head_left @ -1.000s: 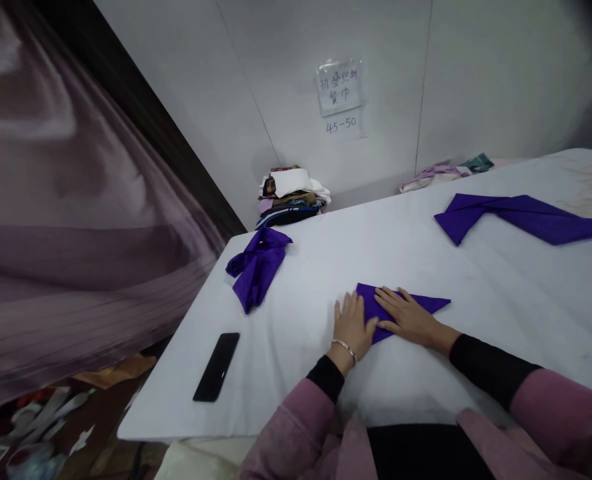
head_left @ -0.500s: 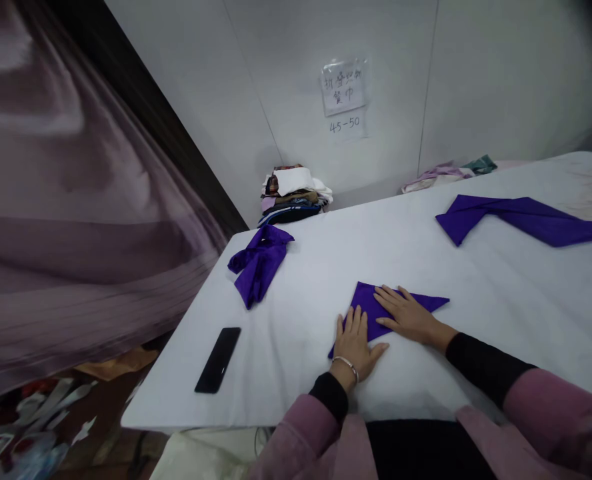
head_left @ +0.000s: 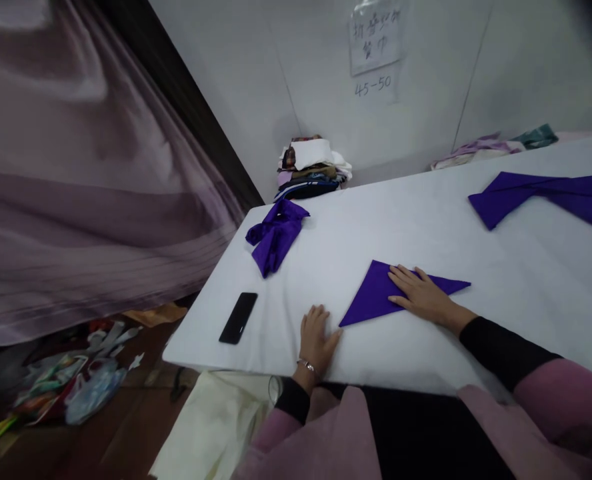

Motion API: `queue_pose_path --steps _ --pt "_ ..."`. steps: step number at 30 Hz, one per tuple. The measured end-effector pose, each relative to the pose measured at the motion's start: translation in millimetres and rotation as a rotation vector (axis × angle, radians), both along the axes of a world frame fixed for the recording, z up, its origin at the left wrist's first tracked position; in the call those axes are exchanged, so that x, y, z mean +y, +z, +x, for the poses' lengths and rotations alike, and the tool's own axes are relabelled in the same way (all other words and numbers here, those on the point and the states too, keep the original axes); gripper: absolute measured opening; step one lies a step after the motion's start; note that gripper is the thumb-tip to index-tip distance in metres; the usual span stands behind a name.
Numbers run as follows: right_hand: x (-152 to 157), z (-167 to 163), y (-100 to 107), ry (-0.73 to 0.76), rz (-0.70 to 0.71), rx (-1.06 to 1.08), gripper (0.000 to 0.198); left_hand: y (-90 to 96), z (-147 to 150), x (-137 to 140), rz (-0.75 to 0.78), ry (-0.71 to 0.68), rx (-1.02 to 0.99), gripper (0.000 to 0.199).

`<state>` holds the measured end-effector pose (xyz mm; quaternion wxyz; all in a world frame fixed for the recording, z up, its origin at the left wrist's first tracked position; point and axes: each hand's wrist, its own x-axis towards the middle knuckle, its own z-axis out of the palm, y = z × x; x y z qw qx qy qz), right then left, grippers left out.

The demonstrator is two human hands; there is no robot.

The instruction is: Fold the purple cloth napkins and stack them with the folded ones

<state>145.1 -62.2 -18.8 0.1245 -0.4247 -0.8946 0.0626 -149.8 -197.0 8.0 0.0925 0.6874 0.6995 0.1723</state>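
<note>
A purple cloth napkin (head_left: 369, 297), folded into a flat triangle, lies on the white-covered table (head_left: 376, 233) in front of me. My right hand (head_left: 419, 293) rests flat on its right half, fingers spread, hiding part of the fold. Left of the napkin's lower corner, my left hand (head_left: 316, 343) lies on the tablecloth with its fingers stretched out, holding nothing. A bracelet circles the left wrist.
A black phone (head_left: 239, 318) and a crumpled purple cloth (head_left: 279, 235) lie to the left. Another purple cloth (head_left: 506, 193) stretches out at the far right. Folded fabrics (head_left: 316, 167) are stacked against the wall. Bags and clutter (head_left: 93, 387) cover the floor at left.
My left hand has come off the napkin and moved left onto the tablecloth, uncovering the triangle's left part. My right hand stays on the napkin. The view has tilted down and shifted left.
</note>
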Motion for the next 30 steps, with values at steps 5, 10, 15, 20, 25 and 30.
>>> queue_pose_path --steps 5,10,15,20,25,30 --pt "6.7 3.3 -2.2 0.023 -0.006 -0.021 0.072 5.7 20.8 0.1 -0.006 -0.022 -0.07 0.022" --pt "11.2 5.9 -2.2 0.046 0.009 -0.029 0.07 5.5 29.3 5.6 -0.013 -0.013 -0.106 0.013" --pt "11.3 5.3 -0.5 0.05 -0.009 -0.032 0.071 3.8 26.0 5.5 -0.002 -0.009 -0.09 0.01" --pt "11.5 5.3 -2.5 0.056 0.008 0.005 0.072 9.6 18.1 3.9 -0.004 -0.057 -0.065 0.024" --pt "10.6 3.6 -0.5 0.062 0.007 0.018 0.071 31.9 52.7 18.8 0.085 -0.179 -0.021 0.03" --pt "9.4 1.0 6.3 0.062 0.006 0.028 0.071 33.8 113.8 60.4 0.023 -0.475 0.119 0.058"
